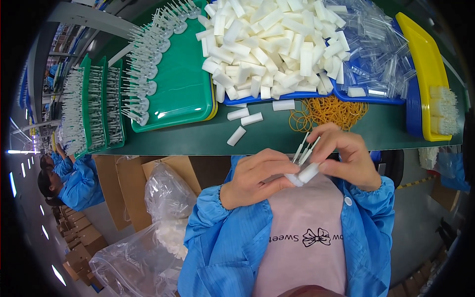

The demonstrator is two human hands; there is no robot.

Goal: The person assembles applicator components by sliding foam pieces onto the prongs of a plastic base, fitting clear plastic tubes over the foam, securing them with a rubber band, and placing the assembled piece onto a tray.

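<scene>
Just in front of my chest, my left hand (262, 174) is closed, its fingertips and thumb pinching a small bundle of thin white sticks (300, 148) that points up and away. My right hand (346, 154) holds a short white foam block (309, 173) against that bundle, thumb on the block's end. Its index finger curls over by the stick tips. The bundle's lower part is partly hidden by my fingers. Just beyond my hands lies a heap of tan rubber bands (329, 114) on the green table (198, 140).
A blue tray (277, 97) is piled with white foam blocks (269, 44); several lie loose before it. Clear plastic pieces (378, 47) fill another tray. A green tray (180, 94) and green racks (88, 106) hold stick bundles. Yellow trays (420, 54) stand right; cardboard boxes (128, 185) below left.
</scene>
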